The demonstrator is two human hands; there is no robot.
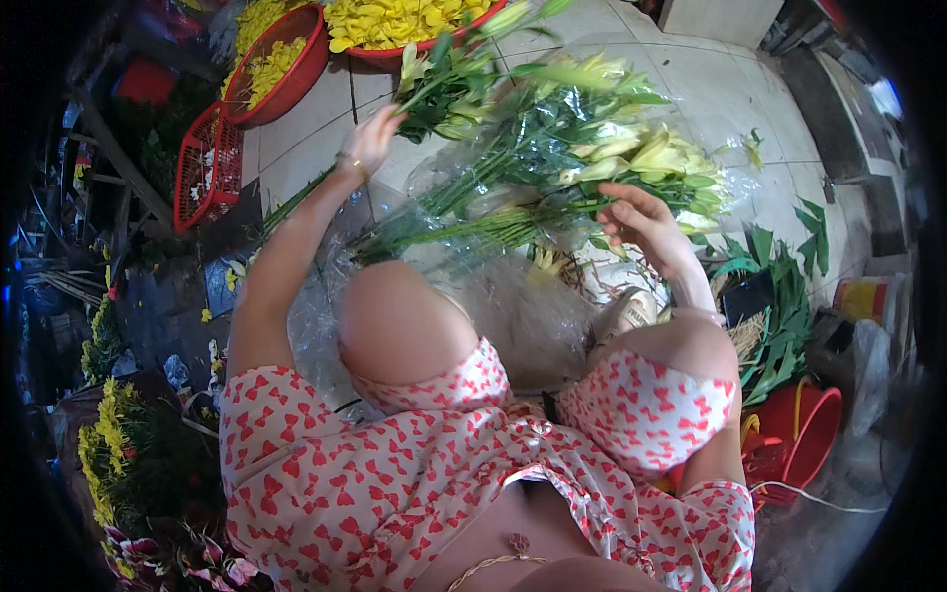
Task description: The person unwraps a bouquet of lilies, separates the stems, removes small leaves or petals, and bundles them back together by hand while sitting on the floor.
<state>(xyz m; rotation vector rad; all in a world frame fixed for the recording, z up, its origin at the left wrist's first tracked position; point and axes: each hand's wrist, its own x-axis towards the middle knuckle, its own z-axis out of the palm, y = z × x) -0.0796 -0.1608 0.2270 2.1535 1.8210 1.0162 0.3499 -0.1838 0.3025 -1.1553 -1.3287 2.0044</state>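
My left hand is closed around the stems of a leafy bunch of lilies, mostly green buds. The cut stem ends show beyond my left forearm. My right hand is half curled with its fingers apart, beside the pale yellow lily blooms; whether a fingertip touches them I cannot tell. These lilies lie on the floor in clear plastic wrap, their green stems pointing towards my left knee. More crumpled clear plastic spreads between my knees.
Red basins of yellow petals and a red plastic basket stand at the far left. Cut green leaves and a red bucket are at my right. Yellow flowers stand at my near left. Pale floor tiles extend ahead.
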